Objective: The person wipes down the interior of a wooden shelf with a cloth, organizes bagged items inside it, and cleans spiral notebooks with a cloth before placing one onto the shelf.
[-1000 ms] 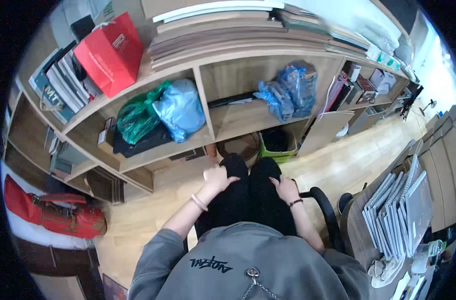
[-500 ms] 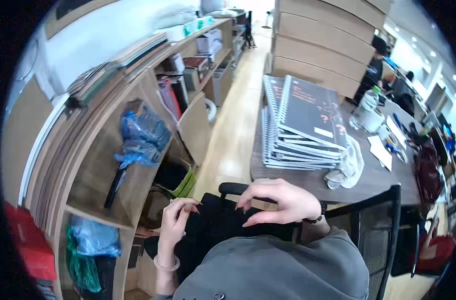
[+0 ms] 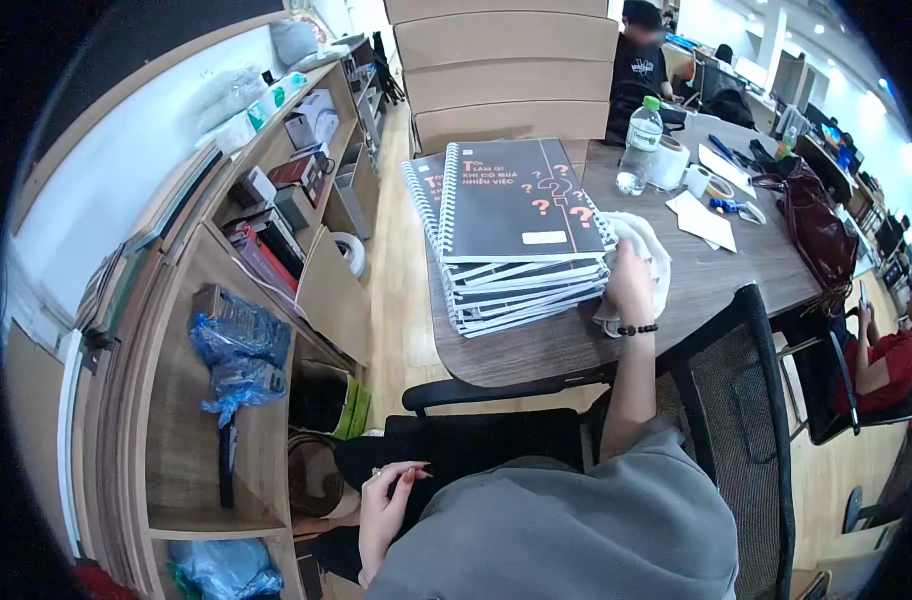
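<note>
Beside the spiral-bound notebook stack (image 3: 521,235), the white cloth (image 3: 660,262) is judged light, limp, best gathered by a fold. Closure of the right hand (image 3: 631,285) on it cannot be told; the left hand (image 3: 384,510) is relaxed half-open, empty.

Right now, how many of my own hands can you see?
2: the right hand over the white cloth, beside the stacked notebooks; the left hand above the black trousers. None is hidden.

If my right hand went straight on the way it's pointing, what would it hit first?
Your right hand would probably meet the crumpled white cloth first; it seems to be touching it. Beyond, roughly in line, stands the clear, green-capped plastic bottle, though depth is unclear.
</note>
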Motion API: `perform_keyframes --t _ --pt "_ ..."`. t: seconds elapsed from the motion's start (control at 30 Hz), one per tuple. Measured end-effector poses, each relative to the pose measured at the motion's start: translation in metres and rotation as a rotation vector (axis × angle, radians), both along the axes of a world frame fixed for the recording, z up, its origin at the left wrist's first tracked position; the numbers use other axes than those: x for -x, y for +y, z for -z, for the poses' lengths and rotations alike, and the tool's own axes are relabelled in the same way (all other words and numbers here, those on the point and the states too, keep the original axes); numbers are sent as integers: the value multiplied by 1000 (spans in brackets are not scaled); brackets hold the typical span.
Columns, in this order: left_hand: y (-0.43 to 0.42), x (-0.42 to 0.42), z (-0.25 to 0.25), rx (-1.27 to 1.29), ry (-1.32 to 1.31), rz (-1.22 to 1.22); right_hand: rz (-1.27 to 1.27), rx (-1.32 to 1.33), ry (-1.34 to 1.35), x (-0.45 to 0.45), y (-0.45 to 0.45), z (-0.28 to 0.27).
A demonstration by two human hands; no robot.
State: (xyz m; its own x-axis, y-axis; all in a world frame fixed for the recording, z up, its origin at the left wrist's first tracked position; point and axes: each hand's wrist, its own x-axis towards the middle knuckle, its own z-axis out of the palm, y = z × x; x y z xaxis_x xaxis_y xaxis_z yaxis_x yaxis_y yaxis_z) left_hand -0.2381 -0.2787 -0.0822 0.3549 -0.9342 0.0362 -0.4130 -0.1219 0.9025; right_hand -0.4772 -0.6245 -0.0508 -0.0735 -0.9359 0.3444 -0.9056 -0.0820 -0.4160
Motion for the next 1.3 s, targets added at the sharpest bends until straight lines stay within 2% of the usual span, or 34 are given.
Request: perform_keyframes --t 0.03,0.07,0.17,0.27,0.33,0.43,0.47,0.57,0.6,0.67,0.7,0.73,0.83,0.87,0.9,0.97,1.03,1.07,1.13,1.17,1.27,1.3 --pt "3 0 5 5 17 -29 -23 -92 -109 -4 7 -6" --pt "5 0 10 13 34 -58 -31 -92 -109 -3 9 -9" --pt "11 2 11 -6 66 -95 20 216 -275 8 10 -21" --pt "11 7 10 -65 110 -112 134 298 -399 10 16 -44" --pt "4 5 5 -66 46 -18 176 341 -459 10 15 -49" --pt "-13 -3 -21 -15 -77 56 233 816 -421 11 12 -42" --pt "-20 -4 -35 23 -169 123 213 818 -423 8 10 -42" --pt "-43 -8 -65 148 -286 153 508 235 274 2 7 -35" --pt "-50 -8 -74 152 -286 147 504 240 274 5 -2 -23" --pt "-67 -5 -91 247 -315 152 194 293 217 12 -34 16" --pt "-78 -5 -99 324 -414 164 39 313 189 16 -46 33" --pt "-90 -4 -108 399 -511 176 33 309 189 14 -42 27" --pt "-127 5 -140 582 -695 180 139 -157 -27 5 -22 -21" --pt "-138 10 -148 623 -772 169 130 -155 -26 4 -21 -20" --pt "-149 15 -150 622 -776 158 129 68 -188 7 -20 -18" --pt "-169 20 -143 690 -921 -18 118 514 -516 13 -20 -15" --pt "-178 19 -128 668 -930 -16 239 828 -789 19 -18 -35" --pt "-182 17 -121 645 -932 -1 218 831 -795 22 -12 -49" --pt "-179 17 -118 614 -935 -1 -267 756 -1615 27 6 -77" --pt "-174 17 -117 605 -966 0 -271 745 -1616 27 10 -78" --pt "-163 22 -117 588 -1016 1 -703 381 -1839 26 21 -80" --pt "-158 25 -123 510 -877 5 -707 376 -1838 19 26 -78"
